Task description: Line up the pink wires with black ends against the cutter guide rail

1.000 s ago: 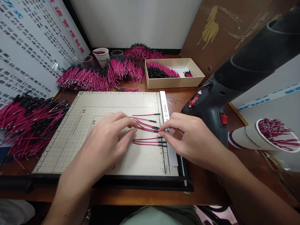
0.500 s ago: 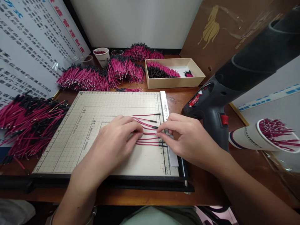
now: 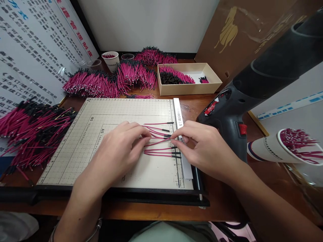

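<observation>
- Head view: right hand [image 3: 203,143] pinches one pink wire [image 3: 157,142] over the board [image 3: 148,174]; left hand [image 3: 122,143], grip unclear.
- Heat gun [image 3: 233,104] crowds right hand's far side.
- Box [image 3: 189,89], wire heaps [image 3: 136,74] behind board.

A white poster board [image 3: 37,47] printed in black, red and blue characters slants along the left of a glossy brown wooden counter [image 3: 161,212], before a pale grey wall [image 3: 148,23]. At the rear, a white paper cup [image 3: 114,64] stands near a clear plastic cup [image 3: 128,56] and a shallow cream cardboard box [image 3: 189,89]. At right, a black handheld power tool [image 3: 254,85] with a red switch [image 3: 242,129] angles across a brown panel [image 3: 207,47] bearing a gold figure.
</observation>
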The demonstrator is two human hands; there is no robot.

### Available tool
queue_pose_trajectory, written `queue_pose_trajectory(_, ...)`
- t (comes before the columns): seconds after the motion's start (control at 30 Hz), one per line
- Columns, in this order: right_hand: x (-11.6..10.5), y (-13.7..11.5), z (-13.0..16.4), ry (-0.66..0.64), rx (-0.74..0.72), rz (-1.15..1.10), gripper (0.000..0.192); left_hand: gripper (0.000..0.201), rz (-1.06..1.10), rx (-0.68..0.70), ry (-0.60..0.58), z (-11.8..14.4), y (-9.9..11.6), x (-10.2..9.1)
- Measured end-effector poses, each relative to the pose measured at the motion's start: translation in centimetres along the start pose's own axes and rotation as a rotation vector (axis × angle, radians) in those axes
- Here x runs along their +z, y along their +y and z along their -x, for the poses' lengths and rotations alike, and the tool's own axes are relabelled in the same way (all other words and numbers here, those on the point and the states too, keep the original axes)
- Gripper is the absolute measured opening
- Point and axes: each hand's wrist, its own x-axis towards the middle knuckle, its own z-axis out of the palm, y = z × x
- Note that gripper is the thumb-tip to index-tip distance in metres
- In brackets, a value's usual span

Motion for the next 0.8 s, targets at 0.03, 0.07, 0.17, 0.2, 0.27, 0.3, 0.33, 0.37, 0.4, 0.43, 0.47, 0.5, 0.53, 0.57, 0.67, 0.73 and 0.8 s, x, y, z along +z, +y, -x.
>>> queue_pose_trajectory(0.03, 0.0, 0.0, 0.0, -0.009, 0.006, -0.001, 0.008, 0.017, 0.0, -0.001, -0.002, 0.0, 0.0, 0.0)
queue_pose_trajectory(0.07, 0.0, -0.1, 0.0, -0.014, 0.011, 0.003, 0.008, 0.017, 0.0, -0.002, -0.003, 0.1, -0.1, 0.1)
queue_pose_trajectory(0.17, 0.0, -0.1, 0.0, -0.023, 0.022, 0.013, 0.008, 0.016, -0.009, -0.018, 0.021, 0.1, -0.2, 0.1)
queue_pose_trajectory(0.2, 0.0, -0.1, 0.0, -0.026, 0.025, 0.011, 0.008, 0.016, -0.011, -0.03, 0.036, 0.2, -0.3, 0.0)
queue_pose_trajectory(0.27, 0.1, 0.0, 0.0, -0.038, 0.031, 0.002, 0.008, 0.017, -0.012, -0.056, 0.065, 0.4, -0.4, -0.3)
queue_pose_trajectory(0.3, 0.1, 0.0, 0.0, -0.048, 0.034, -0.006, 0.008, 0.017, -0.011, -0.065, 0.084, 0.6, -0.4, -0.5)
queue_pose_trajectory(0.33, 0.1, 0.0, -0.1, -0.059, 0.042, -0.012, 0.009, 0.018, -0.01, -0.066, 0.096, 0.8, -0.4, -0.7)
queue_pose_trajectory(0.37, 0.1, -0.1, -0.2, -0.071, 0.054, -0.019, 0.01, 0.018, -0.008, -0.065, 0.101, 1.0, -0.3, -0.8)
queue_pose_trajectory(0.4, 0.1, -0.2, -0.3, -0.088, 0.071, -0.024, 0.011, 0.019, -0.008, -0.067, 0.105, 1.2, -0.3, -0.9)
queue_pose_trajectory(0.43, 0.1, -0.2, -0.4, -0.105, 0.092, -0.029, 0.011, 0.019, -0.007, -0.071, 0.106, 1.4, -0.2, -0.9)
queue_pose_trajectory(0.47, 0.1, -0.3, -0.5, -0.125, 0.114, -0.032, 0.012, 0.02, -0.005, -0.077, 0.106, 1.5, -0.1, -0.8)
queue_pose_trajectory(0.5, 0.2, -0.4, -0.6, -0.147, 0.135, -0.034, 0.012, 0.021, -0.003, -0.085, 0.104, 1.7, 0.0, -0.7)
queue_pose_trajectory(0.53, 0.2, -0.4, -0.7, -0.169, 0.153, -0.036, 0.012, 0.021, -0.002, -0.095, 0.105, 1.8, 0.0, -0.6)
queue_pose_trajectory(0.57, 0.2, -0.4, -0.7, -0.183, 0.166, -0.04, 0.011, 0.022, -0.001, -0.102, 0.112, 1.8, 0.1, -0.5)
queue_pose_trajectory(0.67, 0.1, -0.4, -0.7, -0.165, 0.187, -0.068, 0.01, 0.023, -0.005, -0.142, 0.18, 1.9, 0.2, -0.4)
queue_pose_trajectory(0.73, -0.2, -0.4, -0.6, -0.109, 0.201, -0.118, 0.01, 0.023, -0.021, -0.245, 0.319, 2.0, 0.4, -0.5)
queue_pose_trajectory(0.8, -0.5, -0.6, -0.6, -0.055, 0.228, -0.21, 0.011, 0.022, -0.009, -0.393, 0.461, 2.1, 0.7, -0.6)
